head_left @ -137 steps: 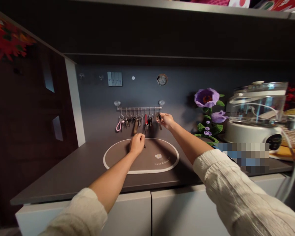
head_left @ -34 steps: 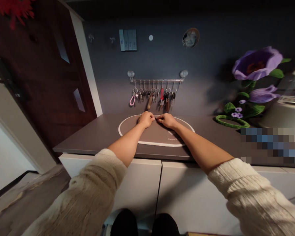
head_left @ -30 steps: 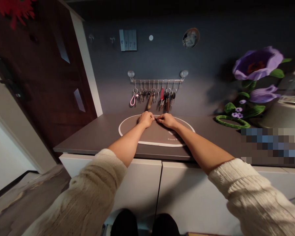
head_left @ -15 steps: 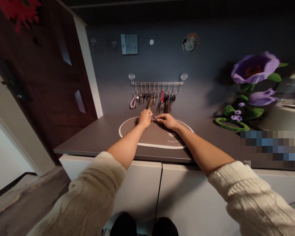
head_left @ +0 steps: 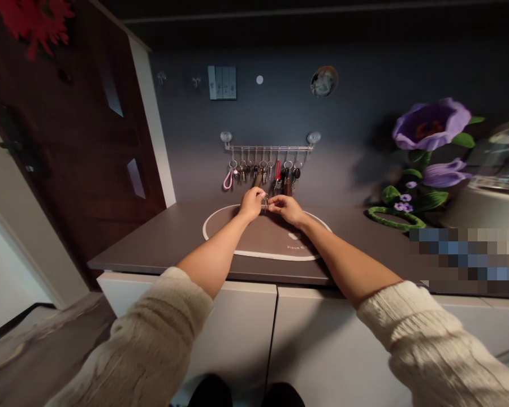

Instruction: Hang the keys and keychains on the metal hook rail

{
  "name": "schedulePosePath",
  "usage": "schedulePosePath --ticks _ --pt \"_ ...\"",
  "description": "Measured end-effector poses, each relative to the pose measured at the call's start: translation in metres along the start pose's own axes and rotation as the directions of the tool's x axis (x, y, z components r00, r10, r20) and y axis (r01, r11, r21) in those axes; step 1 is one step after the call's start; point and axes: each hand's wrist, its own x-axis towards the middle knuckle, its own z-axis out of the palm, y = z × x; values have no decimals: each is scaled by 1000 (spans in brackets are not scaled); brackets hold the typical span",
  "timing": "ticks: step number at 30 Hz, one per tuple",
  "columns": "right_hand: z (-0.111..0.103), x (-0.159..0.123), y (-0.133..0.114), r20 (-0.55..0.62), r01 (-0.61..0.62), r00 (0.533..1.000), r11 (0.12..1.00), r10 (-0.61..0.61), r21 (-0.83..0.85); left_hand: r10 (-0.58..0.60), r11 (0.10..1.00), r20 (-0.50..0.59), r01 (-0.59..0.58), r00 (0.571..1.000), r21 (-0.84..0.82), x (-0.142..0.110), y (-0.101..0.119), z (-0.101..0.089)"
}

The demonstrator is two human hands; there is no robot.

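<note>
One small metal key (head_left: 266,203), perhaps with others on a ring, sits between the person's fingertips, above the back part of the oval mat (head_left: 254,232) and below the clear key rail (head_left: 269,148). The left hand (head_left: 250,204) pinches it between thumb and forefinger, the other fingers curled in; the right hand (head_left: 289,209) has its fingertips drawn together just beside it, though whether they grip it I cannot tell. With such a slim hold, the key could slip if the thumb slides, and drop onto the mat or skid along the dark countertop (head_left: 144,240). A split ring, if there is one, could spring back or pinch a fingertip. Lifting the knuckles carelessly could snag the hanging key bunches (head_left: 263,172) close behind and knock one off its hook. As for writing, pale letters on the mat seem to begin "Have", the rest hidden by the right forearm; marks on the wall switch panel (head_left: 223,82) are too small to read, and I can make out no brand.
</note>
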Motion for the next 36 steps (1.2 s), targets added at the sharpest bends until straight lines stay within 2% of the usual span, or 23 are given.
schedulePosePath --ticks 4,11,29,33,36 --pt "0 0 -4 -21 6 1000 1000 -6 22 8 1000 -15 -9 1000 -29 0 0 0" --pt "1 2 -8 -137 111 985 994 -107 21 19 999 -25 -20 1000 -38 0 1 2" --pt "-1 -2 -7 -169 118 978 993 -121 -25 64 994 -16 -66 998 -91 -6 3 7" --pt "-4 -1 -3 -205 112 972 994 -112 -14 90 995 -38 -91 995 -30 -7 1 9" --pt "-9 0 -3 -241 110 965 994 -102 19 90 992 -48 -85 995 89 -10 0 9"
